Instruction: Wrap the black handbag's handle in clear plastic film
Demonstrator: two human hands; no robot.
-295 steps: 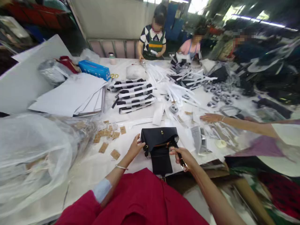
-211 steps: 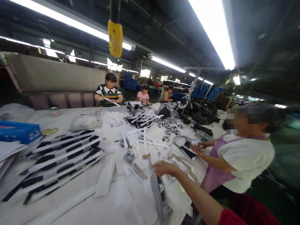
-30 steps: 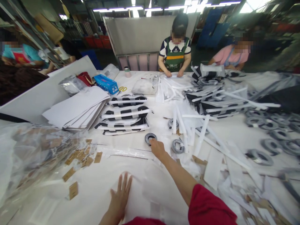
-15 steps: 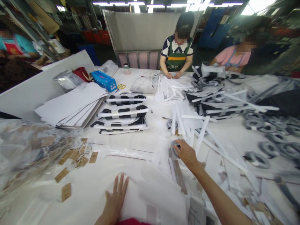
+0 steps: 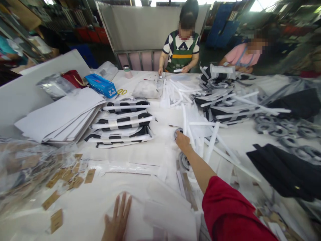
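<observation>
While leaning over a crowded white table [image 5: 92,201], reaches forward with the right hand [image 5: 182,141], fingers bent down onto a small grey coil [image 5: 178,131] at the fingertips. Cannot tell whether gripping or merely touching, with most of the coil hidden under the hand. Rests the left hand [image 5: 116,222] open and flat, fingers spread, on a filmy white sheet [image 5: 165,217] close to the body, well behind the right hand. Passes the right forearm, in a red sleeve [image 5: 230,214], over a second grey coil [image 5: 184,160] just behind the wrist.

Risks, as a judgement, dragging the sleeve across that second coil and the loose white strips [image 5: 212,142] just right of the hand, scattering them. Risks too, if pinching only one turn, pulling the touched coil loose and unwinding it among the strips.

Lies flat, this touched coil: a ring with its open centre facing up, so without any real long axis or pointing end. Shows the nearby strips running lengthwise mostly away from the hand.

Further out, shows black-and-white bundles [image 5: 122,122] left of the right hand, white boards [image 5: 57,117] beyond them, brown tags [image 5: 89,175] left of the left hand, and a black bag [image 5: 283,170] well to the right. Shows, far beyond both hands, a person in a green apron [image 5: 180,50] and another in pink [image 5: 239,55].
</observation>
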